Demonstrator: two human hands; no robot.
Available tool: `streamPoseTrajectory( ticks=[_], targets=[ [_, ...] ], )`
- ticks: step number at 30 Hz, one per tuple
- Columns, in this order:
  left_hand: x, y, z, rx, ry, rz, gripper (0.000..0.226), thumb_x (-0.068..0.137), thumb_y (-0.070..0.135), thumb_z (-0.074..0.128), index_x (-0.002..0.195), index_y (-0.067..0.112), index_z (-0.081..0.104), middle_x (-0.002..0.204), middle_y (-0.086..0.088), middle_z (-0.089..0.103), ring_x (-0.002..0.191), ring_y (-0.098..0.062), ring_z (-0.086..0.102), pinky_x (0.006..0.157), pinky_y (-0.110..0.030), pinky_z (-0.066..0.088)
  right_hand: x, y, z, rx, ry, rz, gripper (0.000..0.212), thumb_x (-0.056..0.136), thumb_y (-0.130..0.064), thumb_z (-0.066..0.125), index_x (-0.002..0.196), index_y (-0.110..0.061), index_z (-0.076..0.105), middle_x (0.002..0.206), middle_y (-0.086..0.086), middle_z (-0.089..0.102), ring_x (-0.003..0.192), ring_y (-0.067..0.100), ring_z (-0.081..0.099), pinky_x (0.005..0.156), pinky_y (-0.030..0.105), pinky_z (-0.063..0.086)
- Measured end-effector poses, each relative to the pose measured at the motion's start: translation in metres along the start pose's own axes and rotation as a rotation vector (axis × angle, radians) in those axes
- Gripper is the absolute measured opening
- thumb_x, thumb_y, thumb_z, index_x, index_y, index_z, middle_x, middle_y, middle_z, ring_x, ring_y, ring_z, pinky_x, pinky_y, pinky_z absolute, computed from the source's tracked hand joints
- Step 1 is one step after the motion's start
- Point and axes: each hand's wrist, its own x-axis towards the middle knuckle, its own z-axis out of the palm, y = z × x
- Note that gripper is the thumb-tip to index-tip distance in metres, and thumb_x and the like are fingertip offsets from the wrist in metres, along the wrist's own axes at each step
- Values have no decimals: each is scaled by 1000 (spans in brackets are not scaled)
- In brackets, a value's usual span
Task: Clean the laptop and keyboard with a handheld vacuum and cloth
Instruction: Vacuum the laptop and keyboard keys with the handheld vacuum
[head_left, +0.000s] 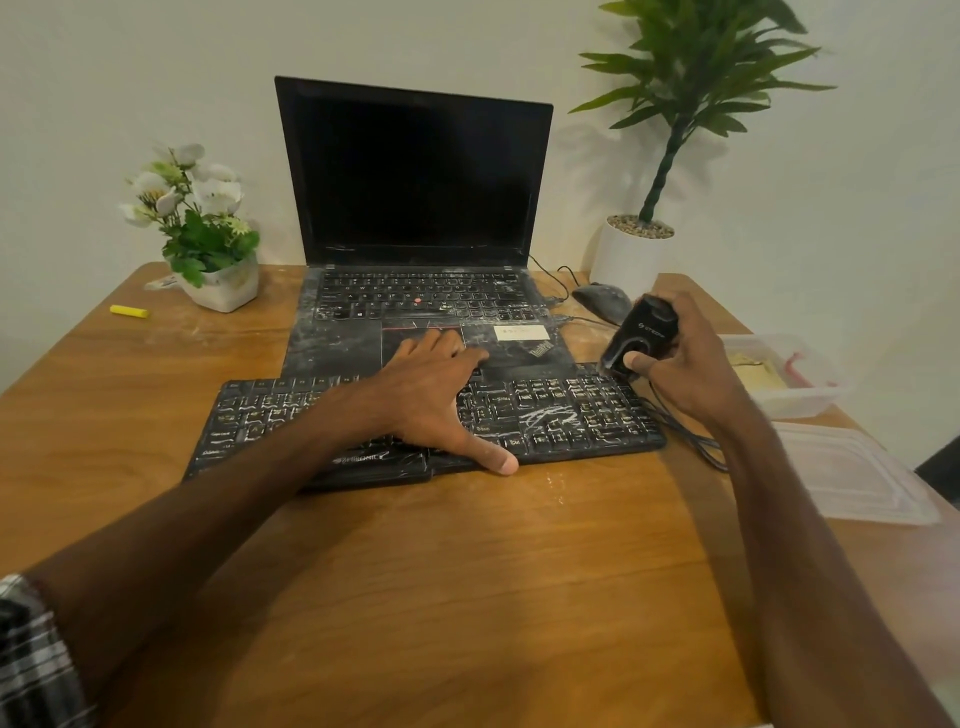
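Observation:
A black laptop stands open on the wooden table, its keys and palm rest streaked with white dust. In front of it lies a black external keyboard, also dusty. My left hand rests flat across the keyboard's middle, fingers reaching onto the laptop's palm rest, thumb at the keyboard's front edge. My right hand grips a small black handheld vacuum, nozzle tilted down at the keyboard's back right corner. I cannot make out a cloth for certain.
A dusty mouse and cables lie right of the laptop. A white flower pot stands back left, a potted plant back right. A yellow marker lies far left. A clear plastic box and lid sit at the right edge.

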Motion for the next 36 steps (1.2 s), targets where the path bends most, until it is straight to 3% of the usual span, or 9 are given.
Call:
streamPoseTrajectory(
  ticks=[3, 7, 11, 14, 20, 24, 29, 33, 36],
  targets=[
    [0, 1, 0, -6, 0, -5, 146, 49, 102, 56, 165, 23, 13, 151, -1, 28, 141, -24, 27, 124, -53, 21, -2, -7, 4, -7, -23, -15, 63, 84, 1, 74, 134, -20, 42, 117, -2, 58, 109, 20, 60, 88, 36, 57],
    [0, 1, -1, -4, -8, -8, 146, 49, 102, 55, 165, 23, 13, 155, -2, 26, 144, -26, 25, 124, -54, 21, -7, -16, 19, 14, -76, -49, 65, 85, -1, 74, 137, -24, 42, 123, -1, 58, 110, 15, 59, 68, 16, 50],
    [-1, 3, -2, -4, -11, -11, 146, 49, 101, 56, 165, 23, 13, 152, 0, 27, 142, -24, 26, 123, -53, 23, -6, -19, 16, 151, -22, 1, 67, 85, 1, 73, 139, -23, 42, 125, -1, 57, 108, 15, 60, 75, 24, 58],
    [-1, 2, -2, -6, -2, -7, 145, 50, 101, 57, 165, 23, 13, 149, 0, 29, 139, -23, 28, 123, -51, 23, -5, -15, 5, 58, 73, -9, 68, 84, 2, 74, 138, -21, 40, 119, -5, 54, 102, 10, 59, 67, 15, 52],
    [0, 2, -2, -8, -2, -4, 145, 49, 101, 56, 165, 24, 14, 146, 1, 30, 137, -21, 28, 122, -49, 24, -9, -23, 23, -108, -72, -61, 68, 85, -1, 72, 138, -26, 36, 122, 1, 56, 104, 16, 60, 61, 20, 54],
    [0, 2, -1, -12, 1, -7, 144, 50, 100, 58, 165, 24, 14, 147, 0, 29, 139, -22, 28, 122, -50, 23, -12, -31, 36, 4, -123, -88, 70, 85, 1, 73, 140, -25, 38, 122, 0, 58, 106, 13, 61, 73, 26, 61],
    [0, 2, -1, -11, 4, -7, 145, 49, 101, 57, 164, 24, 15, 144, 1, 31, 136, -21, 29, 122, -50, 24, -10, -32, 26, 148, -2, -7, 67, 84, -3, 75, 140, -23, 42, 123, -4, 57, 111, 12, 59, 82, 26, 56],
    [0, 1, -1, -3, 16, 1, 145, 49, 102, 56, 164, 23, 16, 142, 1, 32, 133, -19, 30, 120, -47, 26, -14, -35, 31, 21, -51, -41, 70, 85, -2, 74, 141, -23, 39, 124, -3, 54, 110, 13, 57, 63, 15, 53],
    [0, 1, -1, 10, 14, -2, 145, 49, 102, 55, 164, 23, 16, 144, 1, 32, 133, -20, 30, 120, -46, 26, -17, -42, 43, 23, -101, -89, 68, 85, 0, 74, 139, -21, 39, 111, -14, 53, 109, 12, 58, 69, 19, 57]
  ],
)
